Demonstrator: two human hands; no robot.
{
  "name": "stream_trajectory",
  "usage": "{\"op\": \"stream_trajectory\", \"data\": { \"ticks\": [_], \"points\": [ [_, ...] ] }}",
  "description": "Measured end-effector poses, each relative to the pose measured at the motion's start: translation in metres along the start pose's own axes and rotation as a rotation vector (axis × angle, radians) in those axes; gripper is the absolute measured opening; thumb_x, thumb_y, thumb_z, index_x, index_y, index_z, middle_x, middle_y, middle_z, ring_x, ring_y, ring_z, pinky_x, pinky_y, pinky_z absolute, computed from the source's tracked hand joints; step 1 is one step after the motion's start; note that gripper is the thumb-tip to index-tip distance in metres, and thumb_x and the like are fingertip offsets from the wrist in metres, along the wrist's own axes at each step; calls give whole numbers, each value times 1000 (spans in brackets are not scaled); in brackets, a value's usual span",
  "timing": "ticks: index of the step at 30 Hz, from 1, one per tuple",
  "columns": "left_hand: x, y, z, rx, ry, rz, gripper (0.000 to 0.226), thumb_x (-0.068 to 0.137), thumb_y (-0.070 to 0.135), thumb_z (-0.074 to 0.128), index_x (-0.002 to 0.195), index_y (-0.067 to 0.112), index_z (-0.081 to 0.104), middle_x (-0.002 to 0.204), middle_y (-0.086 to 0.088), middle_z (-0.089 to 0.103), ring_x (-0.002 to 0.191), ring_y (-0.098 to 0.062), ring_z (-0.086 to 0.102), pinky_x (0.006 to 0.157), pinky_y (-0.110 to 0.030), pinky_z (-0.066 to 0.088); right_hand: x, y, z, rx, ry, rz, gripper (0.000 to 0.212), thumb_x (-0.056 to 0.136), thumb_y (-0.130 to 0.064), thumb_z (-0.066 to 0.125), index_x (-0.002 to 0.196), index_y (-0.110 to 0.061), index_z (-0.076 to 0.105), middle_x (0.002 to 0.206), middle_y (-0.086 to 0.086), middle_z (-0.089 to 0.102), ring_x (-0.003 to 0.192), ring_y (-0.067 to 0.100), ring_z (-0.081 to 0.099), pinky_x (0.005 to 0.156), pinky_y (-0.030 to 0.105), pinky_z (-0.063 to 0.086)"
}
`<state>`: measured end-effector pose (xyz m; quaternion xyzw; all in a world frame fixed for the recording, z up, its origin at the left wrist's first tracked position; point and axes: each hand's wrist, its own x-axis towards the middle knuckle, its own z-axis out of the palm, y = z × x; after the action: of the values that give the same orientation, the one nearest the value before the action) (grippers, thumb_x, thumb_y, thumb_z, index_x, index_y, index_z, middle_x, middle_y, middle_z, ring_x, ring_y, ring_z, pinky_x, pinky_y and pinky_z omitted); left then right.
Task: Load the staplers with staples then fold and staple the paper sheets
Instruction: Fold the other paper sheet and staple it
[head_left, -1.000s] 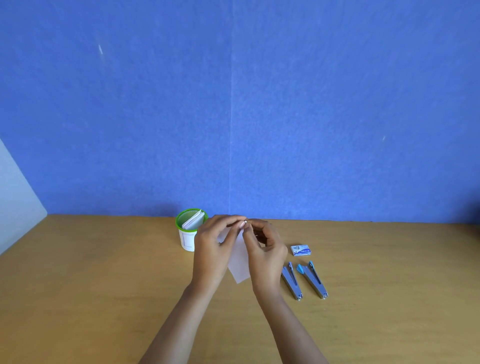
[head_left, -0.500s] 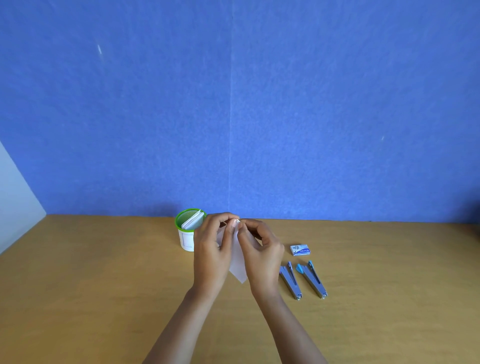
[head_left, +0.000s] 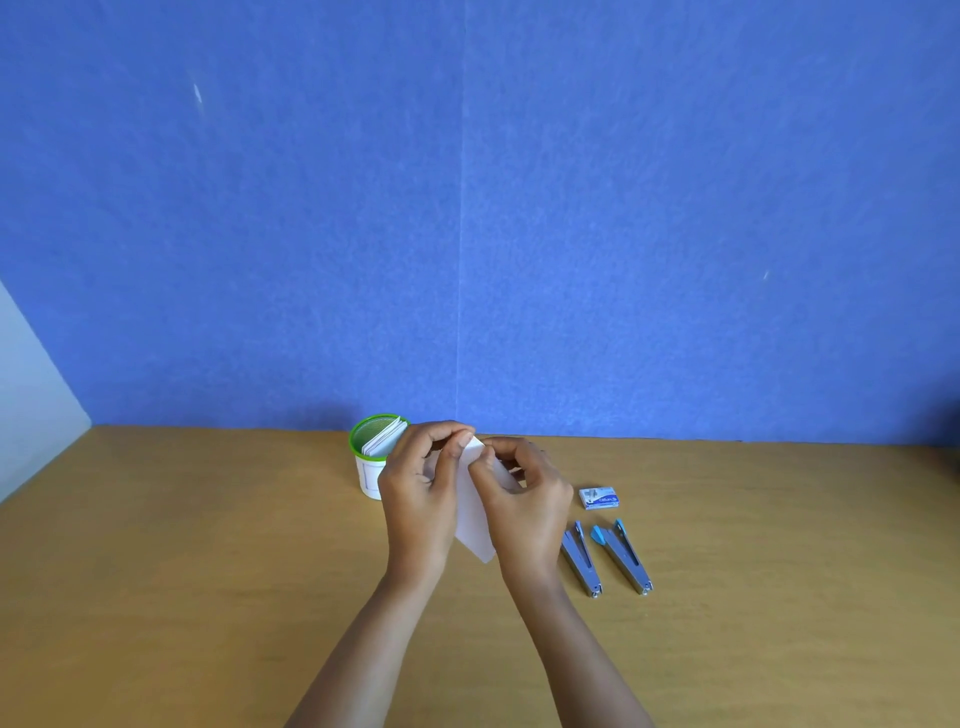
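A small white paper sheet (head_left: 474, 519) hangs above the wooden table (head_left: 208, 571), pinched at its top corner by both hands. My left hand (head_left: 418, 493) grips its left side and my right hand (head_left: 524, 499) its right side; the lower corner points down between my wrists. Two blue and metal staplers (head_left: 582, 558) (head_left: 626, 556) lie side by side on the table right of my right hand. A small blue staple box (head_left: 599, 498) sits just beyond them.
A white cup with a green rim (head_left: 368, 470) holds more white paper sheets, standing behind my left hand near the blue back wall (head_left: 467, 208). A white panel (head_left: 31, 395) borders the table's far left.
The hands have shifted slightly left and the fingers have worked along the sheet's top edge; the paper now looks narrower between the hands. Staplers, box and cup have not moved.
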<state>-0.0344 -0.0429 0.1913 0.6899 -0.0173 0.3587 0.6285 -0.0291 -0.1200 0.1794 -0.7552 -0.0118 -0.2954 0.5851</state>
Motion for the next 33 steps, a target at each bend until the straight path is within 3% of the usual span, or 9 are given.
{"op": "stream_trajectory", "data": {
  "ticks": [9,12,16,21,24,27,29,31,33],
  "points": [
    [14,0,-7,27,64,123,8,86,0,61,84,6,66,84,13,64,83,-1,60,76,-8,44,-9,23,-10,16,-36,142,13,80,-19,64,73,-29,67,73,-10,68,70,8,61,59,13,44],
    [8,-4,-7,17,100,72,14,87,3,60,83,16,66,81,19,65,83,-2,59,76,-9,44,-7,32,-11,34,-2,248,16,83,-17,61,72,-27,67,70,-11,68,64,6,60,56,14,44],
    [20,-1,-17,-11,189,38,14,90,11,58,85,23,63,88,9,63,87,-4,58,77,-10,43,-6,46,-24,90,67,401,15,89,-18,57,79,-24,67,76,-9,68,66,8,57,55,10,40],
    [24,-6,-12,14,84,-217,13,90,22,59,82,31,66,90,12,66,83,-5,57,72,-14,43,1,12,-27,157,-253,-97,39,85,2,56,110,-28,61,119,-11,60,107,6,56,77,12,46],
    [21,-6,-9,-158,-54,-472,12,91,17,58,88,14,69,81,6,67,73,-5,62,65,-14,48,11,8,-24,80,-347,-362,26,86,-6,57,103,-22,67,123,-8,60,123,11,49,97,24,42],
    [20,-11,-12,-158,-351,-615,10,87,10,61,91,5,69,67,4,62,59,-6,58,53,-12,44,14,8,-25,77,-373,-364,12,90,-16,59,96,-17,70,116,-9,64,124,8,50,99,20,40],
    [19,-13,-15,-145,-466,-602,16,77,18,65,87,5,68,69,1,61,67,-13,55,60,-20,42,14,7,-26,56,-374,-315,10,89,-15,61,93,-20,69,105,-22,65,115,0,54,90,11,41],
    [22,-8,-17,-215,-421,-602,10,75,17,65,81,10,69,71,2,66,72,-16,60,64,-24,44,14,7,-27,-6,-361,-302,12,89,-17,62,93,-26,66,95,-35,62,101,-6,58,82,9,42],
    [27,1,-22,-235,-321,-527,11,87,14,62,82,9,70,75,4,71,72,-11,66,63,-19,50,15,8,-29,-52,-348,-320,14,89,-15,61,94,-28,66,91,-32,61,92,-7,58,76,8,41]
  ]
}}
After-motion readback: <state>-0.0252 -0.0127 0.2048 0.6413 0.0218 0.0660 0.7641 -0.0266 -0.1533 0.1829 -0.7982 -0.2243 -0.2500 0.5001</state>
